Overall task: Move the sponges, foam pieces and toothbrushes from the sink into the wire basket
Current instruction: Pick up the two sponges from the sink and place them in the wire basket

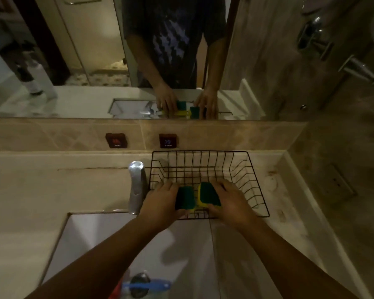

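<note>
A black wire basket (242,169) stands on the counter to the right of the tap. My left hand (160,201) grips a green-and-yellow sponge (184,197) over the basket's front part. My right hand (231,201) holds a second green-and-yellow sponge (208,194), tilted on edge, right beside the first. Both sponges are inside the basket's front rim, touching each other. Down in the white sink (91,234), near the drain (139,279), lies a blue toothbrush (147,285), with something red (117,288) partly hidden behind my left forearm.
A chrome tap (136,186) rises just left of the basket, close to my left wrist. Hot and cold labels (116,140) sit on the tiled backsplash below a mirror. A wall socket (338,184) is on the right wall. Bottles (39,78) show in the mirror at left.
</note>
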`<state>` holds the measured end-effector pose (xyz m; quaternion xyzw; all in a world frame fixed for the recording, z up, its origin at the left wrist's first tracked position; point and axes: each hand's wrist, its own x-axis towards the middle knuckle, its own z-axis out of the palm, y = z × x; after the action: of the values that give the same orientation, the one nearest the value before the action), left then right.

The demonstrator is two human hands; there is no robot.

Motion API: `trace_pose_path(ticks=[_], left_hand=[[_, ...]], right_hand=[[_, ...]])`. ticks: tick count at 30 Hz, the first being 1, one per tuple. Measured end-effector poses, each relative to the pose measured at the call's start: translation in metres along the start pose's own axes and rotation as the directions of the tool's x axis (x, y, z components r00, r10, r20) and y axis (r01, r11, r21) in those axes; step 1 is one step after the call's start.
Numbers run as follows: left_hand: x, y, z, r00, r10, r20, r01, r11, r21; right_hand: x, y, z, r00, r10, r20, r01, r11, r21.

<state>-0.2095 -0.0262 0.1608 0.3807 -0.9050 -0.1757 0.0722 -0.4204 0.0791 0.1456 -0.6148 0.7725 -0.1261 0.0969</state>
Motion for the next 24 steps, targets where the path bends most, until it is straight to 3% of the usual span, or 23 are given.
trace_pose_path(ticks=[4,10,14,24], left_hand=[[0.030,0.000,0.015,1.000,-0.018,-0.011,0.018,0.999,0.029],[0.073,-0.005,0.041,0.986,-0.133,0.103,0.128,0.990,0.051],[0.095,-0.015,0.057,0.966,-0.183,0.181,0.191,0.981,-0.025],[0.123,-0.032,0.077,0.980,-0.173,0.099,0.142,0.954,0.265]], right_hand=[[0.029,0.026,0.009,0.999,0.022,0.040,-0.024,0.999,0.038],[0.067,0.050,0.028,0.998,-0.063,0.011,0.062,0.995,0.080],[0.091,0.058,0.040,0.996,-0.041,0.077,0.034,0.995,0.089],[0.124,0.062,0.059,0.998,-0.058,0.027,0.057,0.998,0.041]])
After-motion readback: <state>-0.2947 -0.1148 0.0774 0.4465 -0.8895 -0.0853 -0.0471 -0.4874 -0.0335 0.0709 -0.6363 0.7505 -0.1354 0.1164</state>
